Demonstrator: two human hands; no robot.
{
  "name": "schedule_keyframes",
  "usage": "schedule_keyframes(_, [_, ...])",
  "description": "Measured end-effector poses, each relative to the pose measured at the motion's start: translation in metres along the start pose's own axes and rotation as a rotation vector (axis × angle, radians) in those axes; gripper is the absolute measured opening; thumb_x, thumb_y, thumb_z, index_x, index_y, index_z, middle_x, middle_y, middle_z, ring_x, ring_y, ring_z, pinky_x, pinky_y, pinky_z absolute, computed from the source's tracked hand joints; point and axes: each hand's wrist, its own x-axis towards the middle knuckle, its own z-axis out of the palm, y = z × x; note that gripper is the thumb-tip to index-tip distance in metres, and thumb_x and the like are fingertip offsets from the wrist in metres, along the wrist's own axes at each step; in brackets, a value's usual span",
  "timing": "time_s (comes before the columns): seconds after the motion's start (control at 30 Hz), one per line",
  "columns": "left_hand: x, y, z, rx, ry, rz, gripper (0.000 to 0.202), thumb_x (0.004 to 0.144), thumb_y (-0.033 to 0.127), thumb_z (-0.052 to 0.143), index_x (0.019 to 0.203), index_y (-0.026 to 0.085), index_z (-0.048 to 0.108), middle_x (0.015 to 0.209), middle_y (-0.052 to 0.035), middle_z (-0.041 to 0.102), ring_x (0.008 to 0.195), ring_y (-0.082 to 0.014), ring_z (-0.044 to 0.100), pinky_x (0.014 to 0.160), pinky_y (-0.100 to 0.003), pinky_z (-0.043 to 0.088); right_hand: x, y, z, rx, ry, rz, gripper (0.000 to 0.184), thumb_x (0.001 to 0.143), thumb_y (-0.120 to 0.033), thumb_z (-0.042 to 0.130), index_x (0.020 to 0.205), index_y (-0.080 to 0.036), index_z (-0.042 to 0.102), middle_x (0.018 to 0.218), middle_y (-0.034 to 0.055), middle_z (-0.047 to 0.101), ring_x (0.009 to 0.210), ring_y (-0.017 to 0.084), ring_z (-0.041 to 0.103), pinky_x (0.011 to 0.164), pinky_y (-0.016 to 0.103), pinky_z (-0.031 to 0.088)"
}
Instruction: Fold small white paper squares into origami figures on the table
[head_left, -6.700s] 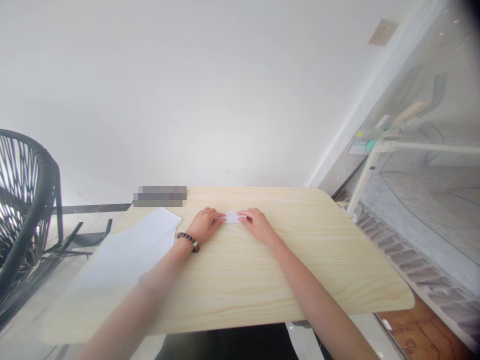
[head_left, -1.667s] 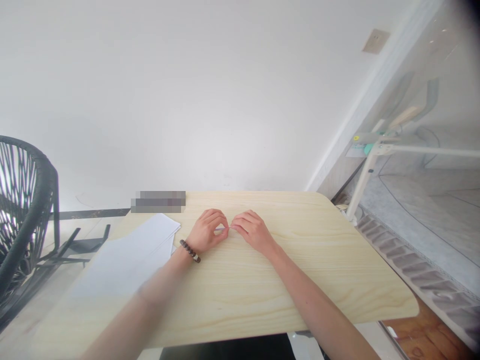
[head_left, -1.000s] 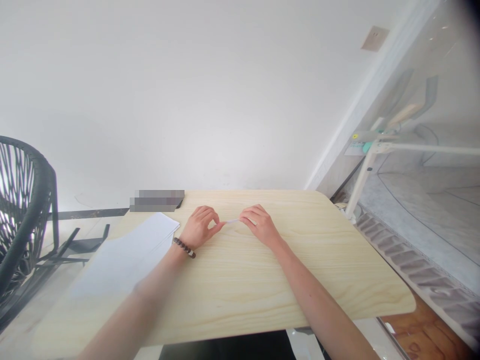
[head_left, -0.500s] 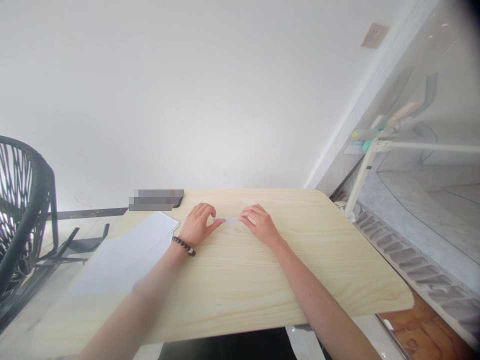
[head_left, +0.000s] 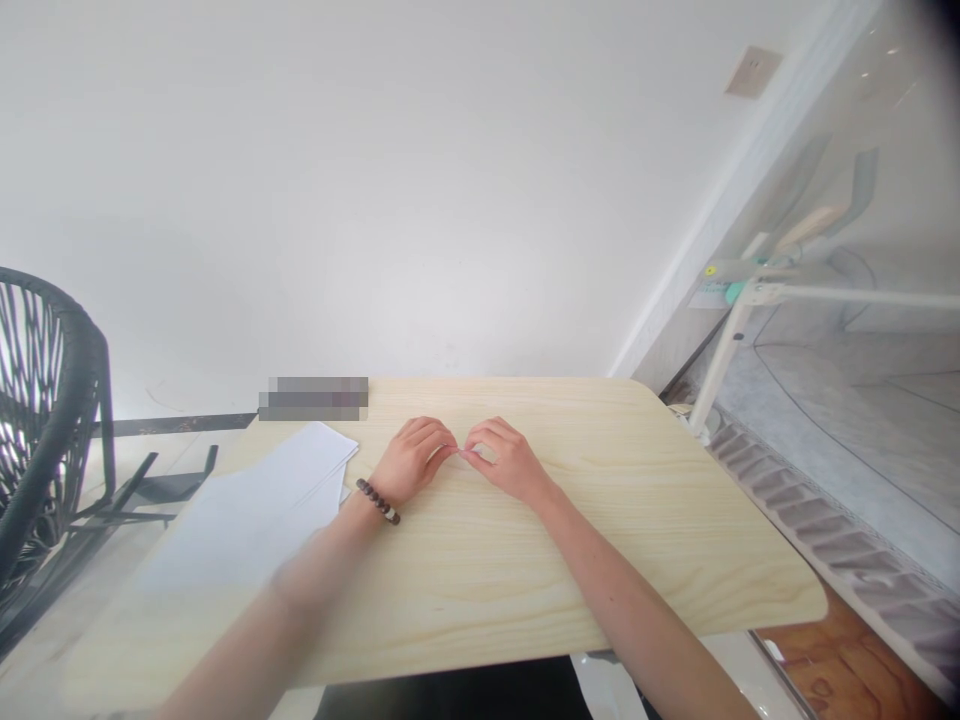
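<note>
Both hands rest near the middle of a pale wooden table (head_left: pixel 480 590), fingertips almost meeting. My left hand (head_left: pixel 411 462), with a dark bead bracelet (head_left: pixel 377 501) on the wrist, has its fingers curled in a pinch. My right hand (head_left: pixel 504 462) is curled the same way. Between the two pinches a thin folded white paper strip (head_left: pixel 459 453) barely shows; most of it is hidden by the fingers.
A stack of white paper sheets (head_left: pixel 255 505) lies on the table's left side. A blurred dark flat object (head_left: pixel 313 398) sits at the far left edge by the white wall. A black woven chair (head_left: pixel 45 420) stands left; a white frame (head_left: pixel 731 340) stands right.
Half a second ago the hands were apart with the narrow strip stretched between them. Now they have come together and the strip is nearly hidden. Earlier the paper was a wider white piece.
</note>
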Motion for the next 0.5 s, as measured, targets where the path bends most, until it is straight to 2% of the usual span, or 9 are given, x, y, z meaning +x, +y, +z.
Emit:
schedule_keyframes(0.17, [0.0, -0.002, -0.001, 0.041, -0.008, -0.005, 0.012, 0.079, 0.02, 0.042, 0.08, 0.018, 0.054, 0.08, -0.0033, 0.059, 0.086, -0.0155, 0.049, 0.079, -0.033, 0.037, -0.001, 0.004, -0.001, -0.018, 0.024, 0.049, 0.012, 0.074, -0.029, 0.052, 0.07, -0.018, 0.051, 0.075, 0.0034, 0.055, 0.078, 0.015, 0.048, 0.072, 0.028, 0.039])
schedule_keyframes(0.5, [-0.001, -0.008, -0.002, 0.094, 0.057, -0.035, 0.013, 0.079, 0.024, 0.042, 0.077, 0.018, 0.054, 0.076, -0.004, 0.058, 0.08, -0.0159, 0.051, 0.075, -0.033, 0.038, -0.002, 0.012, 0.0, -0.068, 0.092, 0.081, 0.021, 0.07, -0.036, 0.055, 0.061, -0.018, 0.047, 0.066, 0.0018, 0.053, 0.071, 0.014, 0.048, 0.067, 0.026, 0.038])
